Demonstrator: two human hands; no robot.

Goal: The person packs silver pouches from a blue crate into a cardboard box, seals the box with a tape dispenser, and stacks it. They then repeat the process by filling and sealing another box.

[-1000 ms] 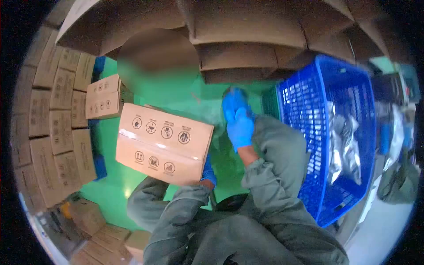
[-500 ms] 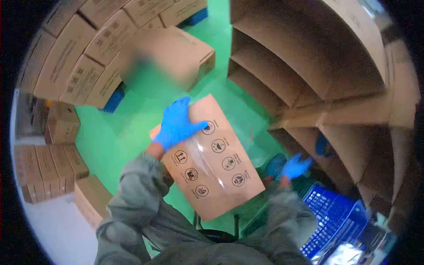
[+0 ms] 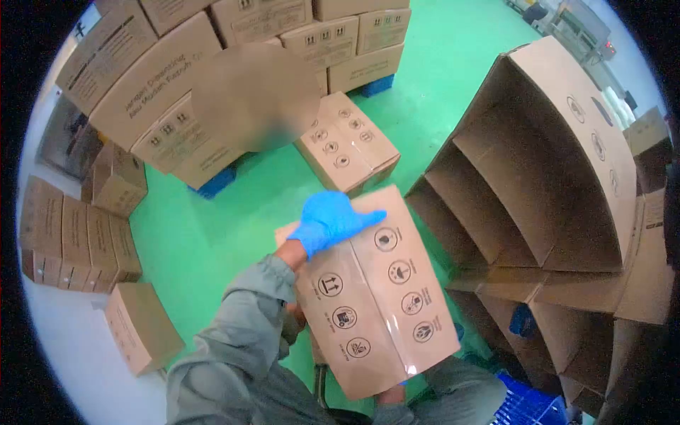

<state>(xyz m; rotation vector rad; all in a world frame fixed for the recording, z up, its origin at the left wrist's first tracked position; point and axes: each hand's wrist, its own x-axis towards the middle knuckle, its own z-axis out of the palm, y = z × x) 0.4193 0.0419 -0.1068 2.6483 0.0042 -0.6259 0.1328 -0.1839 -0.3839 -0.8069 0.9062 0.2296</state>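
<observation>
A taped cardboard box [image 3: 368, 304] with round printed symbols is tilted in front of my body. My left hand [image 3: 333, 223], in a blue glove, lies over its far edge, with the thumb along the top face and the other fingers bent over the edge. Under the near edge of the box, only a sliver of blue glove shows of my right hand [image 3: 404, 383]; its fingers are hidden. Another taped box [image 3: 354, 138] rests on the green floor just beyond.
Stacked cartons [image 3: 159, 71] stand on blue pallets at the far left. More cartons [image 3: 74, 234] line the left wall, near a single carton [image 3: 142, 326]. Open, empty boxes [image 3: 524, 170] are piled at the right. A blue crate [image 3: 531, 404] is at the lower right.
The view has shifted, showing more of the far floor. My right hand, spread in the air right of the box before, is now at its near edge. My left hand remains on the far edge.
</observation>
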